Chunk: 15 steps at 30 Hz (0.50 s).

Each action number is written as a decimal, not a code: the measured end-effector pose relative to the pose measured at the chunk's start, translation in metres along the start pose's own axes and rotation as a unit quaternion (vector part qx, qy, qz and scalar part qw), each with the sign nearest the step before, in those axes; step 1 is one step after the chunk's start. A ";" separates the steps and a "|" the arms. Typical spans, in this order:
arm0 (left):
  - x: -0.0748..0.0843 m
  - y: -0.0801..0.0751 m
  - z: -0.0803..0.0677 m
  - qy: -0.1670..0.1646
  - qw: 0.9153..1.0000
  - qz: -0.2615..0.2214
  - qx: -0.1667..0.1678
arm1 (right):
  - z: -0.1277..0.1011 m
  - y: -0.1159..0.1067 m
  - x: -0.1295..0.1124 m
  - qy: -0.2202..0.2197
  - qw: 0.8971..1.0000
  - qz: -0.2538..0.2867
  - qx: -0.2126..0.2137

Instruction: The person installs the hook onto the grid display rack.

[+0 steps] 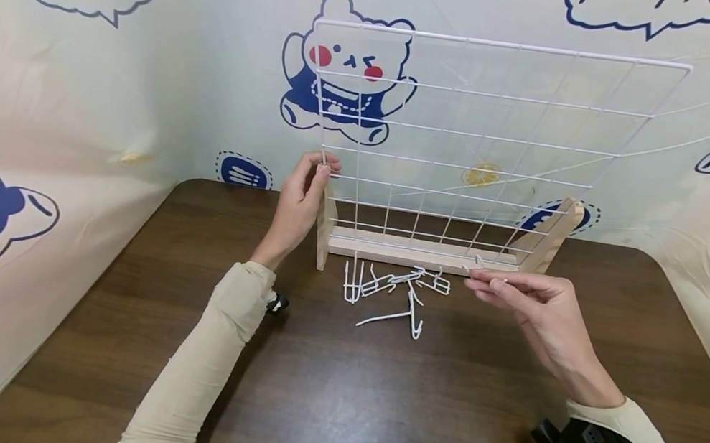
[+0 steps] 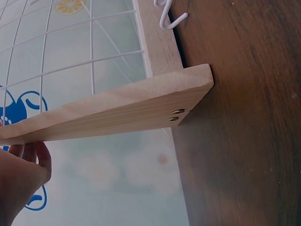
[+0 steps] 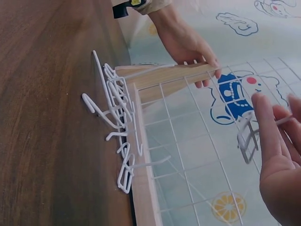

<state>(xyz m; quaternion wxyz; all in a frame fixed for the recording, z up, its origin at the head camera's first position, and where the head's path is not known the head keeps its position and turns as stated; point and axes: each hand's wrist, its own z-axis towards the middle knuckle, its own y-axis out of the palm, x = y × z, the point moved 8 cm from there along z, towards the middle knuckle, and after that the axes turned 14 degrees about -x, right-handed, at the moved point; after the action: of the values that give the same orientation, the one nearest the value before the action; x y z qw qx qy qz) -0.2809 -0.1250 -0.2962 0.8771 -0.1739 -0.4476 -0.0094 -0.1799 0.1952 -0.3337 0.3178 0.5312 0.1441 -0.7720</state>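
Observation:
A white wire grid panel (image 1: 503,45) stands in a wooden stand (image 1: 548,235), leaning back. My left hand (image 1: 299,197) grips the top of the stand's left side piece (image 2: 122,106), with fingertips around its edge beside the grid. In front of the grid's lower right, my right hand (image 1: 537,309) pinches a white wire hook (image 3: 248,136) between thumb and fingers. The hook's rectangular wire end sticks out past the fingertips in the right wrist view. Several more white wire hooks (image 1: 411,314) lie in a loose pile in front of the stand's base bar (image 1: 359,246).
Everything stands on a dark brown wooden table (image 1: 362,403). Behind it hangs a pale printed cloth (image 1: 229,57) with cartoon bears, on the left and right too. Two screw heads (image 2: 176,113) show on the outer face of the left side piece.

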 end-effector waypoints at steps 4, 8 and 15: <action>0.000 0.001 0.000 0.004 1.000 -0.002 0.000 | 0.001 0.000 -0.006 -0.026 1.000 -0.008 0.007; 0.000 0.001 -0.001 0.005 1.000 -0.003 0.002 | 0.002 -0.001 -0.010 -0.040 0.999 -0.001 0.017; 0.001 0.000 0.000 0.011 1.000 -0.009 0.001 | 0.001 -0.003 -0.019 -0.051 0.998 0.015 0.035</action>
<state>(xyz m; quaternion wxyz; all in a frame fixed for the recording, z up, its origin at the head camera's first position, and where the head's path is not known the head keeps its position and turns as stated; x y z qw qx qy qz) -0.2803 -0.1249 -0.2960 0.8823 -0.1689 -0.4390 -0.0184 -0.1783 0.2027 -0.3165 0.3173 0.5039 0.0926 -0.7980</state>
